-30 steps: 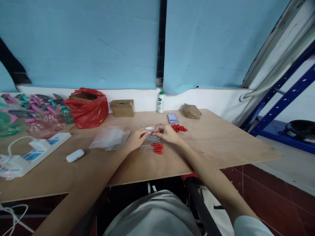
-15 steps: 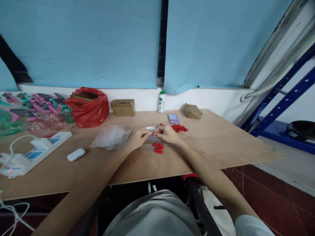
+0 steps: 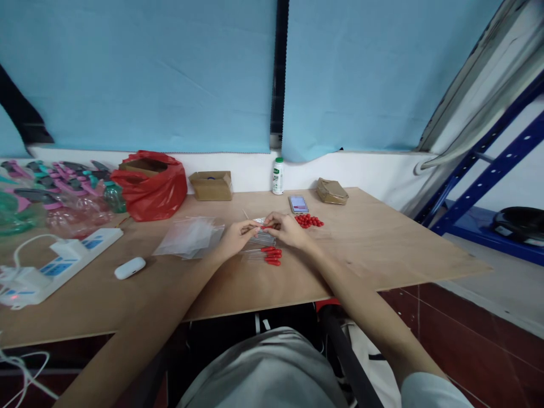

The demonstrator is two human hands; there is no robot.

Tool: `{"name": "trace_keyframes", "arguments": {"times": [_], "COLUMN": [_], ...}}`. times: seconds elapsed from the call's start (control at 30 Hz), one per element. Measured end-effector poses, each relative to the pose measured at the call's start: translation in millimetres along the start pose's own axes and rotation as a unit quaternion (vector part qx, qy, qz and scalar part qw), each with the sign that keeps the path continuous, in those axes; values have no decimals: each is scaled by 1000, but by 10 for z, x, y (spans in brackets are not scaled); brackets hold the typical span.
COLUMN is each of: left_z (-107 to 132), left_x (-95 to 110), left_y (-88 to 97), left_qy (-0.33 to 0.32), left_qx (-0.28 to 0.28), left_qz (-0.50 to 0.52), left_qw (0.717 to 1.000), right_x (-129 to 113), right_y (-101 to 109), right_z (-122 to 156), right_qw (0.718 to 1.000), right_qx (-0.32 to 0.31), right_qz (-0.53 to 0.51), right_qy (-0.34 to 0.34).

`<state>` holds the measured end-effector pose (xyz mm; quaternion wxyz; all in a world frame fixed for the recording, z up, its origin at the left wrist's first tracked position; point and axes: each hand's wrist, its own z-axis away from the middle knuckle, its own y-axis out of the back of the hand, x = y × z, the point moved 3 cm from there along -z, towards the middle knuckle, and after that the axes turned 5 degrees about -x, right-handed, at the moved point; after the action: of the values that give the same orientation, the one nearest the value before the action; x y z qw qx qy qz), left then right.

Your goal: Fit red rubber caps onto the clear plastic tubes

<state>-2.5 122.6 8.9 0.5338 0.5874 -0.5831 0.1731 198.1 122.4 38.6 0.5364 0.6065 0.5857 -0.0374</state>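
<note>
My left hand [image 3: 234, 237] is closed in a pinch on a thin clear dropper tube [image 3: 245, 214], whose end sticks up past the fingers. My right hand [image 3: 287, 229] pinches a red rubber bulb [image 3: 265, 227] that meets the left fingertips. How far the tube sits inside the bulb is hidden by the fingers. Beneath both hands lies a bundle of clear tubes [image 3: 264, 240]. Several droppers with red bulbs [image 3: 272, 255] lie side by side just nearer to me. A heap of loose red bulbs [image 3: 309, 221] rests beyond my right hand.
Clear plastic bags [image 3: 189, 237] lie left of my hands. Farther left are a white earbud case [image 3: 130, 268], a power strip [image 3: 91, 242] and spray bottles [image 3: 63, 212]. Along the back stand a red bag [image 3: 153, 195], cardboard box [image 3: 212, 187], white bottle [image 3: 277, 178], phone [image 3: 298, 204] and brown package [image 3: 332, 191].
The red bulb between my hands shows more now, lying lengthwise between the fingertips. My right fingers have shifted slightly up. The droppers and tubes on the table stay as they were.
</note>
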Motion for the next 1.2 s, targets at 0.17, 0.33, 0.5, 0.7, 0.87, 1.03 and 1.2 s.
{"name": "trace_keyframes", "arguments": {"times": [0.17, 0.33, 0.5, 0.7, 0.87, 1.03, 1.2], "left_z": [31, 44, 31, 20, 24, 28, 6], "left_x": [82, 121, 61, 7, 40, 42, 19], "left_y": [5, 6, 1, 9, 24, 19, -1], "left_qy": [34, 51, 50, 39, 49, 60, 25], "left_qx": [4, 12, 23, 10, 7, 10, 17], "left_qz": [14, 24, 49, 54, 67, 81, 57], "left_qw": [999, 998, 997, 998, 997, 995, 998], "right_x": [-63, -64, -27, -25, -53, -85, -95], "right_y": [43, 45, 36, 35, 25, 24, 11], "right_z": [18, 27, 20, 33, 43, 52, 54], "right_qw": [998, 995, 995, 994, 995, 994, 992], "right_qx": [12, 21, 9, 0, 5, 0, 2], "right_qz": [60, 72, 72, 80, 64, 75, 100], "right_qy": [31, 67, 75, 70, 80, 84, 82]}}
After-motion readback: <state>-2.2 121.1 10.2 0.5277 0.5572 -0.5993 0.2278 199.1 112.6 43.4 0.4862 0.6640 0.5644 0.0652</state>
